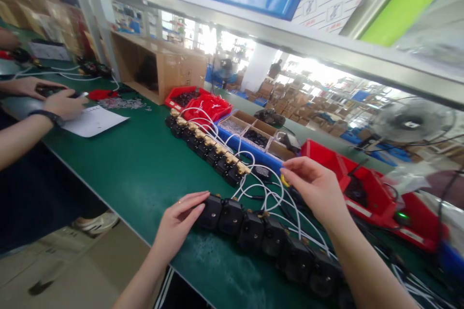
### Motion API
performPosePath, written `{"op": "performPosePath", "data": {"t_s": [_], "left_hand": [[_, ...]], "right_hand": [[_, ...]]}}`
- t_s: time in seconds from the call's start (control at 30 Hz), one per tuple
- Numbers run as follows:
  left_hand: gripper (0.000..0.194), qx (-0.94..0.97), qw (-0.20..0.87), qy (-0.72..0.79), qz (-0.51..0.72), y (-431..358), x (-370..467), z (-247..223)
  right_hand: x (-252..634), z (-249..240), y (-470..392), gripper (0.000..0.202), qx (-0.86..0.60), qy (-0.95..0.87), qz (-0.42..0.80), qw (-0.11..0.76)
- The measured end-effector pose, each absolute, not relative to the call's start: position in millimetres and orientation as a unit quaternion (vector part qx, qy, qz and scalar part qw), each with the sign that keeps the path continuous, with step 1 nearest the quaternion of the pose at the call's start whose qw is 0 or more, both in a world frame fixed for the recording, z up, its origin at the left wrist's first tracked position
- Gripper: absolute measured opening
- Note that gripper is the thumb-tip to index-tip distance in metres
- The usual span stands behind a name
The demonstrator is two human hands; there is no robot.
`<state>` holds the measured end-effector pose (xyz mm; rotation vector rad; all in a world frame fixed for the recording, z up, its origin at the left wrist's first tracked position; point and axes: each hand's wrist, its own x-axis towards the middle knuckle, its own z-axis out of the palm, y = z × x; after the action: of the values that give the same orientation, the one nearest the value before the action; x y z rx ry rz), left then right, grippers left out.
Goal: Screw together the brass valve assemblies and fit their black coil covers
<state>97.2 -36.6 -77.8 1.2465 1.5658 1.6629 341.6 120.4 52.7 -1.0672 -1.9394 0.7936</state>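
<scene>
My left hand (183, 222) has its thumb and fingers on the end block of a row of black housings (250, 231) lying on the green table. My right hand (311, 183) is raised over the white cables (266, 198), its thumb and forefinger pinched at a small yellow item (284, 181). Farther back stands a second row of black units (206, 149) with brass-coloured parts (219, 147) on top, white cables looping from them.
A blue divided tray (250, 147) and red bins (366, 193) line the back of the green table (137, 164). A cardboard box (181, 67) stands behind. At the left, another person's hands (63, 104) work over white paper (94, 120). A shelf crosses above.
</scene>
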Motion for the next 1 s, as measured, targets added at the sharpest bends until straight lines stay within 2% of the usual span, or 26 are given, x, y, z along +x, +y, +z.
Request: {"op": "performPosePath", "data": {"t_s": [0.1, 0.17, 0.23, 0.33, 0.43, 0.73, 0.87, 1.0], "left_hand": [[0.032, 0.451, 0.28, 0.602, 0.597, -35.2, 91.7, -80.9], [0.036, 0.442, 0.294, 0.608, 0.59, -33.8, 88.7, -84.0], [0.04, 0.433, 0.303, 0.612, 0.588, -33.4, 86.6, -86.6], [0.041, 0.428, 0.302, 0.619, 0.585, -34.7, 84.7, -88.7], [0.04, 0.424, 0.294, 0.625, 0.586, -36.0, 85.1, -88.7], [0.033, 0.429, 0.295, 0.61, 0.597, -36.9, 92.0, -83.7], [0.029, 0.432, 0.294, 0.6, 0.606, -38.5, 96.3, -79.8], [0.026, 0.442, 0.3, 0.588, 0.608, -38.0, 100.7, -75.6]], "right_hand": [[384.9, 63.5, 153.4, 0.046, -0.472, -0.719, 0.247, 0.447], [408.0, 62.8, 170.3, 0.047, -0.506, -0.707, 0.218, 0.443], [421.7, 54.4, 180.1, 0.04, -0.54, -0.718, 0.212, 0.384], [421.8, 31.7, 183.8, 0.027, -0.563, -0.761, 0.214, 0.242], [403.3, 8.6, 184.8, 0.025, -0.541, -0.807, 0.188, 0.143], [328.3, -20.7, 239.8, 0.029, -0.411, -0.906, 0.098, -0.003], [314.8, -29.7, 254.5, 0.03, -0.383, -0.918, 0.071, -0.082], [314.9, -35.3, 256.1, 0.03, -0.372, -0.919, 0.045, -0.122]]}}
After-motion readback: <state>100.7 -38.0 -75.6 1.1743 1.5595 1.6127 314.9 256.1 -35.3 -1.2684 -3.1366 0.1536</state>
